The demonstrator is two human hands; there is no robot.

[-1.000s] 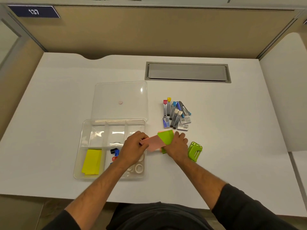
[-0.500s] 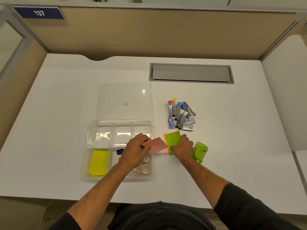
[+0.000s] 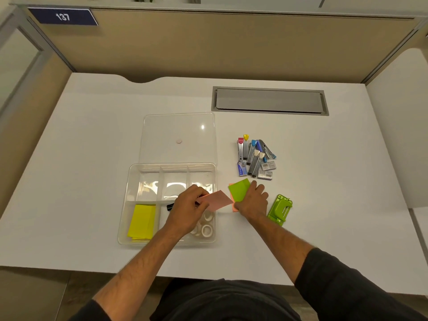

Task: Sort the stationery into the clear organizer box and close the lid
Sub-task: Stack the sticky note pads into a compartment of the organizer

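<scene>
The clear organizer box (image 3: 129, 188) sits on the white desk with its lid (image 3: 178, 135) folded open behind it. Yellow sticky notes (image 3: 141, 221) lie in its front-left compartment, white tape rolls (image 3: 206, 230) in the front-right one, and a black clip (image 3: 170, 206) in the middle. My left hand (image 3: 188, 210) pinches a pink sticky note pad (image 3: 217, 199) over the box's right edge. My right hand (image 3: 251, 202) presses on a green sticky note pad (image 3: 239, 189) stacked on an orange pad (image 3: 235, 208) just right of the box.
A pile of staplers and staple boxes (image 3: 254, 158) lies behind my right hand. A green hole punch (image 3: 280, 209) rests to its right. A grey cable hatch (image 3: 268, 100) is set into the desk's back. Partition walls enclose the desk.
My left hand has lifted the pink pad off the stack and carried it slightly left toward the box. My right hand stays on the green pad.
</scene>
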